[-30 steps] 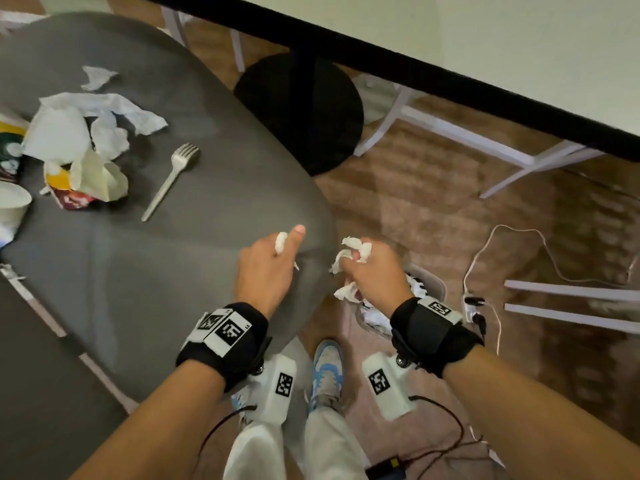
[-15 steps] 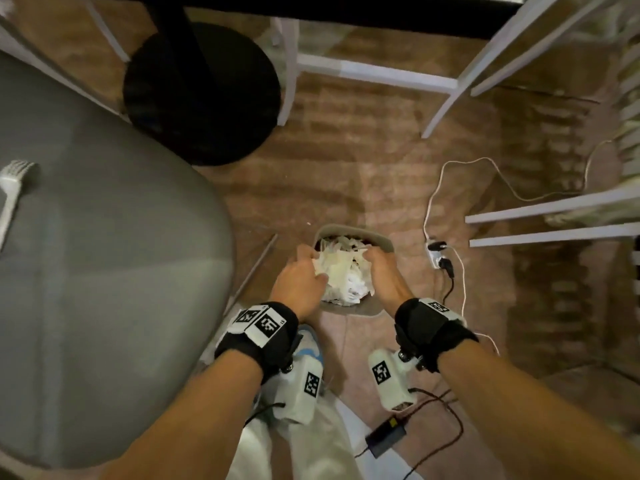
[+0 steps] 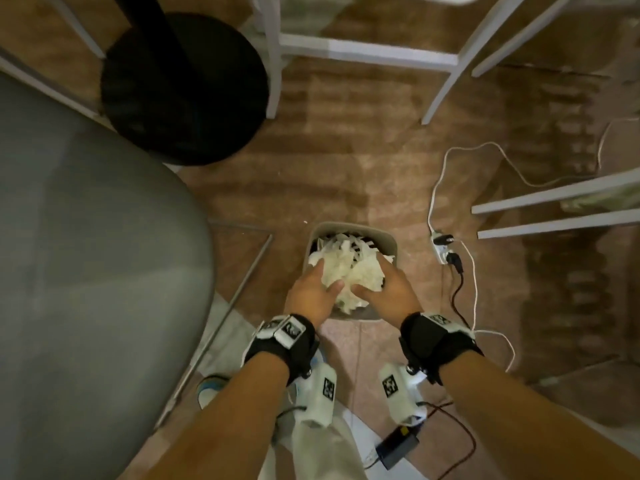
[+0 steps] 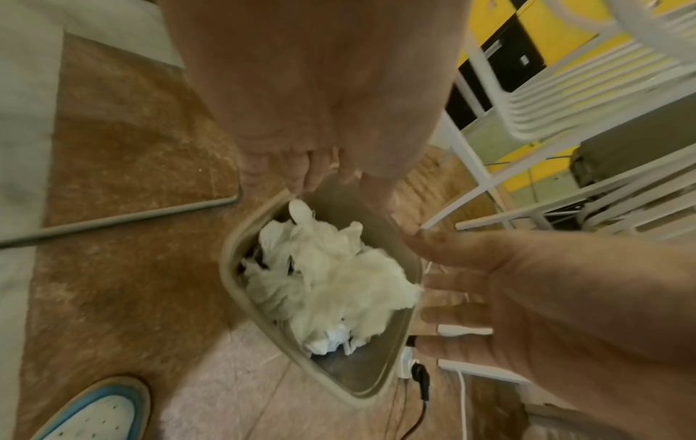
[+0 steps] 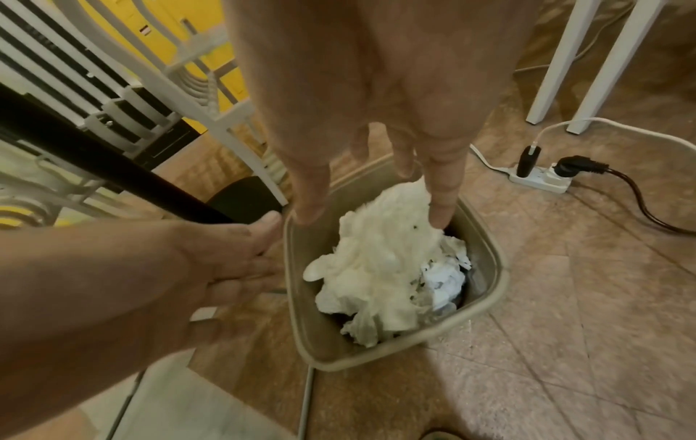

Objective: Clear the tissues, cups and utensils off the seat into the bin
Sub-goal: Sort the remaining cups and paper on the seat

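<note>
A beige bin [image 3: 351, 228] stands on the floor to the right of the grey seat [image 3: 86, 271], heaped with crumpled white tissues [image 3: 346, 268]. My left hand [image 3: 313, 289] and right hand [image 3: 384, 282] hover over the bin's near side, fingers straight, on either side of the heap. In the left wrist view my left hand [image 4: 339, 166] holds nothing above the tissues [image 4: 331, 277]. In the right wrist view my right hand [image 5: 376, 184] has its fingertips [image 5: 438, 214] touching the top of the tissues [image 5: 376, 268]. The rest of the seat's litter is out of view.
A black round table base [image 3: 183, 88] lies behind the seat. White chair legs [image 3: 446, 64] stand at the back and right. A power strip [image 3: 445, 249] with cables sits just right of the bin. A black adapter [image 3: 398, 445] and my shoe [image 3: 207, 389] are near my feet.
Both hands carried crumpled tissues from the seat's edge to the bin, then opened over it; the tissues now lie in the bin. The head view swung off the seat's litter.
</note>
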`<control>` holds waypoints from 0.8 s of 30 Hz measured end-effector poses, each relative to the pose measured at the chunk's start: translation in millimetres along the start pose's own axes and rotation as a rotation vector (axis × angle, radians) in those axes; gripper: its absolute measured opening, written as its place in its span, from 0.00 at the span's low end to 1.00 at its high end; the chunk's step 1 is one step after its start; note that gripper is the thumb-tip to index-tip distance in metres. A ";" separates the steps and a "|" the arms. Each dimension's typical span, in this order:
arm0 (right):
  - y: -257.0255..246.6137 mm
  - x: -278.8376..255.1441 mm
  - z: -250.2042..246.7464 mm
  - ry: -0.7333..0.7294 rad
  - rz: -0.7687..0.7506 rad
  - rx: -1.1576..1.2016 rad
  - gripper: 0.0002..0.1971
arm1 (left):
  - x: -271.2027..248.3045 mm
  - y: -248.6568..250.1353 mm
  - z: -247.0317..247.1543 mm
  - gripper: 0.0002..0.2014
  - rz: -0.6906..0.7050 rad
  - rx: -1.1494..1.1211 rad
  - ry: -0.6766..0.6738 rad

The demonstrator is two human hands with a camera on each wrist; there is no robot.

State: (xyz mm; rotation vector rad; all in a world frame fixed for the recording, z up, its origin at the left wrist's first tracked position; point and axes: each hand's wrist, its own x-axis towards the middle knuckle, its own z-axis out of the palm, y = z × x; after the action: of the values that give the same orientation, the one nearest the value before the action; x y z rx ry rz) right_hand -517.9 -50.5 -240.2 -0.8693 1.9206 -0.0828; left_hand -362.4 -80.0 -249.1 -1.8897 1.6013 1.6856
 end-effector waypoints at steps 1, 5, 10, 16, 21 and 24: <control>-5.6 -7.6 -2.0 -0.001 -0.003 -0.043 0.43 | -12.1 -2.4 -9.0 0.29 0.038 -0.016 0.019; -49.9 -50.1 -10.6 -0.002 -0.090 -0.199 0.30 | -75.1 -16.6 -70.8 0.14 0.201 -0.205 0.116; -163.6 -92.0 4.7 0.001 -0.458 -0.411 0.18 | -140.7 -67.6 -191.2 0.05 0.171 -0.454 0.494; -311.9 -112.9 101.0 -0.035 -0.886 -0.584 0.15 | -188.5 -172.4 -320.0 0.03 -0.052 -0.505 1.020; -382.1 -116.5 198.6 -0.086 -1.140 -0.735 0.18 | -200.3 -239.5 -371.9 0.11 -0.201 -0.531 1.262; -406.2 -115.0 238.8 -0.071 -1.204 -0.832 0.24 | -190.8 -252.9 -386.4 0.25 -0.246 -0.415 1.171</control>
State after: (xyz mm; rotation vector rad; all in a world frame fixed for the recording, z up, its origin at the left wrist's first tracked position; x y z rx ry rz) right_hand -79.1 -210.7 -109.6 -2.4391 1.0651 0.0430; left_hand 108.4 -127.6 -88.8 -3.4690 1.1241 0.7918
